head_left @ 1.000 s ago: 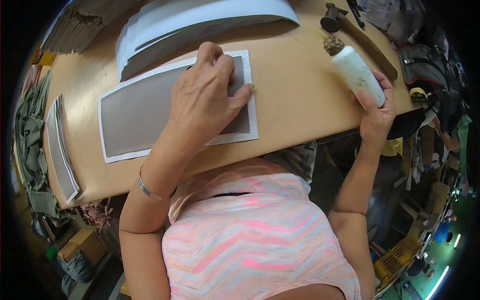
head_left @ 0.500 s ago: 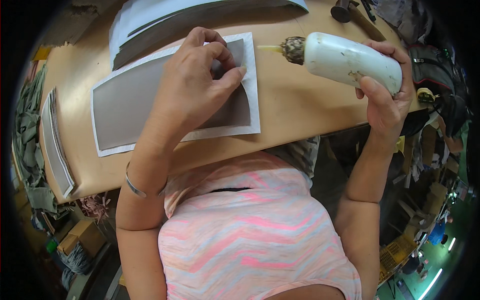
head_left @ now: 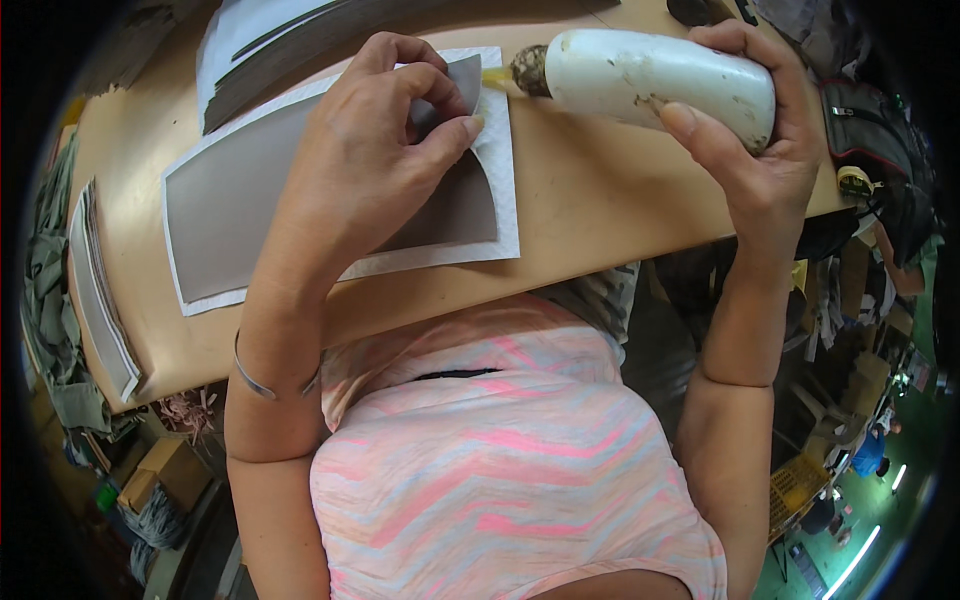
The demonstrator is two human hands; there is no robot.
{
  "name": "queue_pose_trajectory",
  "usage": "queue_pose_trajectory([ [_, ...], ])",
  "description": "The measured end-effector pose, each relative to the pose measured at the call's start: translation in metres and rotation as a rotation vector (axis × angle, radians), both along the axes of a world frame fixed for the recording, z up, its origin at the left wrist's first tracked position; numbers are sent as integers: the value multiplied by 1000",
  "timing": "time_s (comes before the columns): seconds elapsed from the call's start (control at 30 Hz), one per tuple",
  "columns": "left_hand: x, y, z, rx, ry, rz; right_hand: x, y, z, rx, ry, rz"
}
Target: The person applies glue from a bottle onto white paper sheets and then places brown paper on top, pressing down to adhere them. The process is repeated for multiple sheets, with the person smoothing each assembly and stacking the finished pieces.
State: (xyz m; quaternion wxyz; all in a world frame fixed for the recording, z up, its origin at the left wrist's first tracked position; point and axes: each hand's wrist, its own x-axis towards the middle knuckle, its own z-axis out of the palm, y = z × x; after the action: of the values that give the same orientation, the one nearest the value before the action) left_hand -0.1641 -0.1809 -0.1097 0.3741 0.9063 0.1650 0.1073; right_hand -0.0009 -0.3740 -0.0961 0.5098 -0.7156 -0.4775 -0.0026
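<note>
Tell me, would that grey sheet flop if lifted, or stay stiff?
Probably floppy: the left hand curls a corner of the grey sheet up easily. It looks thin and flat on its white backing, so likely light.

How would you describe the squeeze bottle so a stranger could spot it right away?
Start at the wooden table and go to its far right edge, where the right hand grips the white squeeze bottle lying sideways. Unlike the flat grey sheet under the left hand, it is rounded, smudged, with a crusted yellowish nozzle.
</note>
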Motion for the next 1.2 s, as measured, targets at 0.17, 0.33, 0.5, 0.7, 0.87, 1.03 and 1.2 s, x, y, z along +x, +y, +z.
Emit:
queue_pose_trajectory([
  [0.17,1,3,-1,-19,9,-21,-5,-1,5,-48,120,-68],
  [0.33,0,4,-1,-9,7,-30,-13,7,16,4,192,-12],
  [0.5,-1,4,-3,29,-28,-47,7,4,-4,46,36,33],
  [0.7,-2,8,-4,-3,21,-62,-11,8,4,-14,6,-86],
  [0.87,-2,9,-6,35,5,-70,-14,-16,11,-43,132,14],
  [1.03,-2,9,-5,10,12,-78,-19,-27,8,5,206,127],
  [1.2,-2,11,-6,63,2,-85,-23,-25,8,-44,238,9],
])
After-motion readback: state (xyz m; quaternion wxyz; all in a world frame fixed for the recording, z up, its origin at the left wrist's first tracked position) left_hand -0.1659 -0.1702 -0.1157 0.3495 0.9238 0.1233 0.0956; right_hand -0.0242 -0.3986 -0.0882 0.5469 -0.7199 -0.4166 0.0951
